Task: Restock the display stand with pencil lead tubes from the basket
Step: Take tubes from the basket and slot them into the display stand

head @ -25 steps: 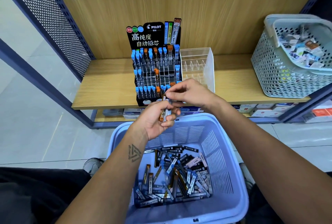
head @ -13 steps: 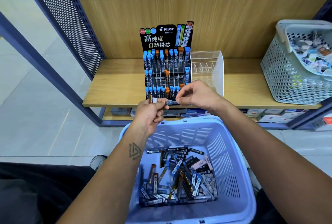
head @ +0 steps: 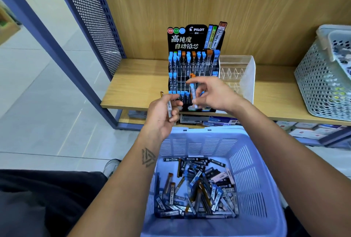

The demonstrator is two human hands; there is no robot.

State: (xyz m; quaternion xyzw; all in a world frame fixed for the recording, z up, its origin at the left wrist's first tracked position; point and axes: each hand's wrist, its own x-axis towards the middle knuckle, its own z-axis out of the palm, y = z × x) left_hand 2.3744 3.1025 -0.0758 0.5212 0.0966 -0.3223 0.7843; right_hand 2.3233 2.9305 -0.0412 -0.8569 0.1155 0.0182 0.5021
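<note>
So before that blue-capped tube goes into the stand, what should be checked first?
1. Right hand pinches the blue-capped tube: ok.
2. Tube upright, cap up: ok.
3. Empty slots in the display stand, middle row: ok.
4. Which slot matches this tube's grade: cannot tell, labels too small.
5. Left hand holds spare tubes securely: ok.
6. Basket has more tubes to restock: ok.
</note>
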